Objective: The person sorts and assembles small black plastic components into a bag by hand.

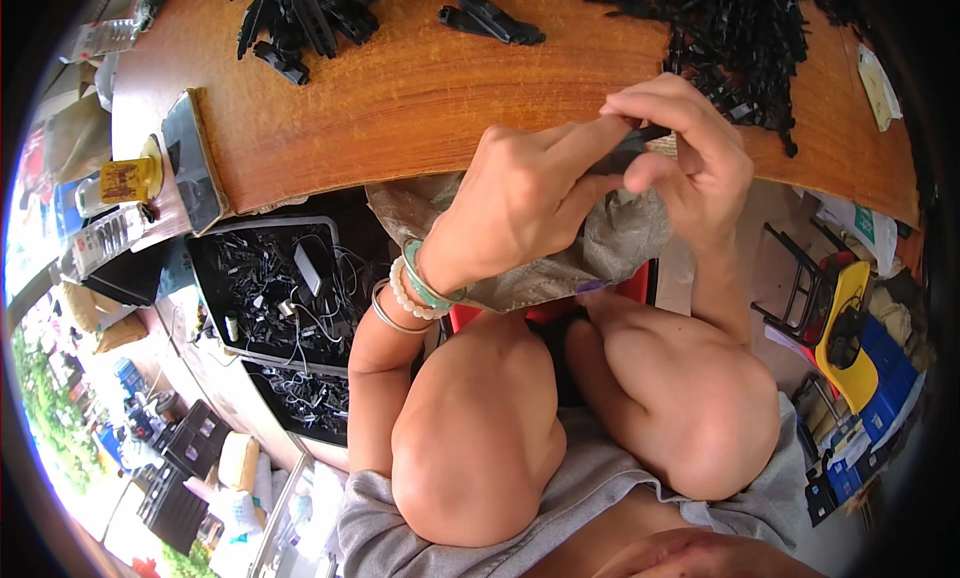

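Observation:
Close together over the table's front edge, my left hand [525, 193] and my right hand [700, 143] both pinch a small black plastic piece [622, 156]. Fingers cover much of it, so its exact kind is hidden. A green bangle, a pale beaded bracelet and a silver bangle circle my left wrist. Below the hands, a crumpled grey-brown sheet or sack [540, 280] hangs from the table edge toward my knees. Beyond my right hand lies a heap of thin black plastic pieces [740, 48] on the wooden table [400, 118].
More black pieces lie in a pile [305, 13] at the far left and a smaller cluster [490, 18] in the middle. A dark flat case [193, 163] sits at the table's left end. Lower left, a black bin [265, 288] holds cables and small parts. A yellow stool [850, 338] stands at right.

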